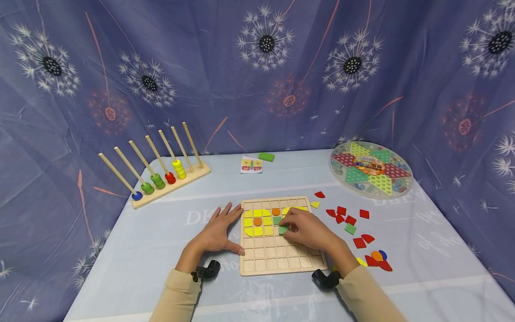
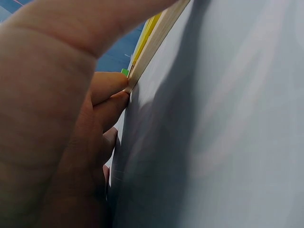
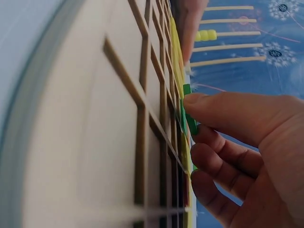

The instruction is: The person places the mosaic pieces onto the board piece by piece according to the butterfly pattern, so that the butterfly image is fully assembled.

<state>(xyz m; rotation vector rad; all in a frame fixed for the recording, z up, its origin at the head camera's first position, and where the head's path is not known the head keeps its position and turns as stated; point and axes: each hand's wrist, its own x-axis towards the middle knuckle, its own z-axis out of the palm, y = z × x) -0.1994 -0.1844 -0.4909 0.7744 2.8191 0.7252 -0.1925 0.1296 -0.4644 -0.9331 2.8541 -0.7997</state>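
Note:
A wooden grid board (image 1: 259,254) lies on the table, its upper rows partly filled with yellow tiles (image 1: 258,231), two orange round tiles (image 1: 257,222) and a green tile (image 1: 277,220). Fingers spread, my left hand (image 1: 217,231) rests along the board's left edge; in the left wrist view its fingertips (image 2: 121,84) touch the wooden side. Over the middle of the board, my right hand (image 1: 309,229) pinches a green square tile (image 3: 191,110) between thumb and fingers. The right wrist view shows that tile tilted on edge close to the board. The right hand hides some upper-right cells.
Loose red tiles (image 1: 359,243), a green tile (image 1: 350,229) and others lie scattered to the board's right. Behind the board are a butterfly pattern card (image 1: 251,165) and a green block (image 1: 266,156). A bead counting stand (image 1: 177,188) stands back left, a Chinese checkers board (image 1: 370,170) back right.

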